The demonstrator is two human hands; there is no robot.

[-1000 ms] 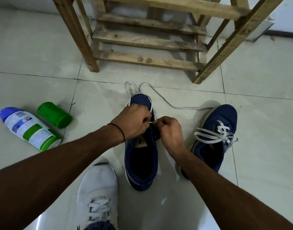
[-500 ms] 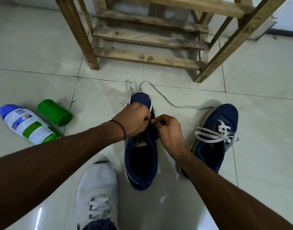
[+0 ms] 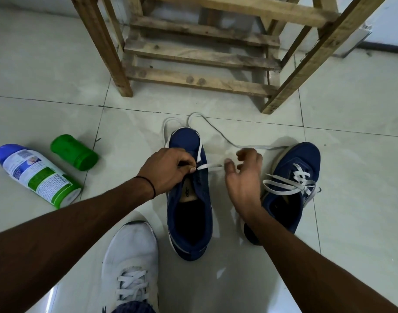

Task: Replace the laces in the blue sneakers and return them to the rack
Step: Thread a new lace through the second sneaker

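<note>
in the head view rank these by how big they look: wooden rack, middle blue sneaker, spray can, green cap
1. wooden rack, largest, even though the frame's top cuts it off
2. middle blue sneaker
3. spray can
4. green cap, smallest

The last three lie at similar distances on the floor, so nearness hardly skews the order.

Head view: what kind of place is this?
Probably an indoor home entry or shoe corner: pale tiled floor, a rough wooden rack, and blue sneakers with a loose white lace on the tiles.
</note>
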